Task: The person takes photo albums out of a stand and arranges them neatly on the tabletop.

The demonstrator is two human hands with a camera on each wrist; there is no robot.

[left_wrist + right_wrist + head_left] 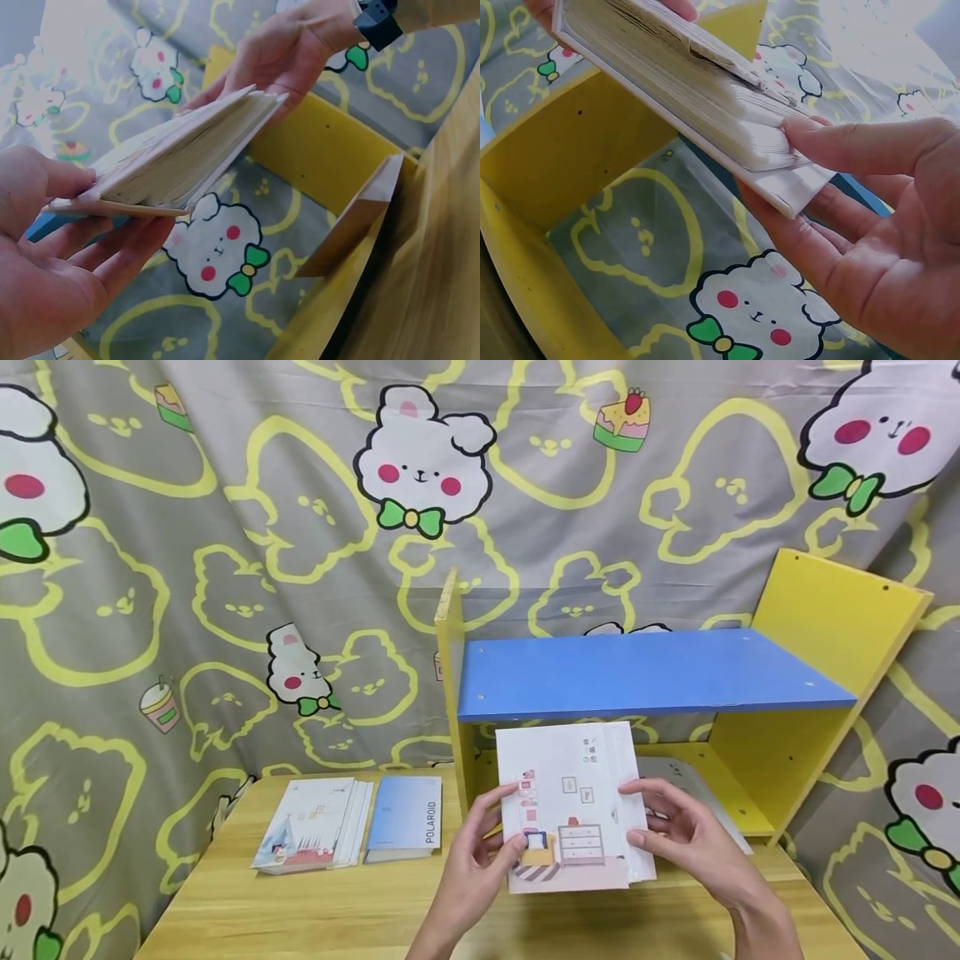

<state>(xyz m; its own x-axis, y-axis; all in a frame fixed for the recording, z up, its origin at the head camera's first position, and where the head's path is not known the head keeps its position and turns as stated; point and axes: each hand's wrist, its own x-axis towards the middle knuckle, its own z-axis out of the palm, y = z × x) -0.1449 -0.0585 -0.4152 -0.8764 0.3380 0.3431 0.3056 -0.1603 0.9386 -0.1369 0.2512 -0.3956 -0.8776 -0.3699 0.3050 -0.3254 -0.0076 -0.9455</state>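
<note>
A white photo album [558,852] with a drawn bedroom on its cover is held up in front of the shelf by both hands. My left hand [476,852] grips its left edge, thumb on the front cover and fingers behind. At the opposite edge my right hand [693,839] pinches the album, its thumb against the page edges in the right wrist view. The front cover stands slightly apart from the thick block of pages [705,97]. Seen from the left wrist, the pages [202,154] fan out between the covers.
A yellow shelf with a blue board [645,672] stands at the table's back right. Inside it lies a pale album [705,793], partly hidden by my right hand. On the wooden table [300,910] at left lie a white album [311,818] and a blue POLAROID album [405,814].
</note>
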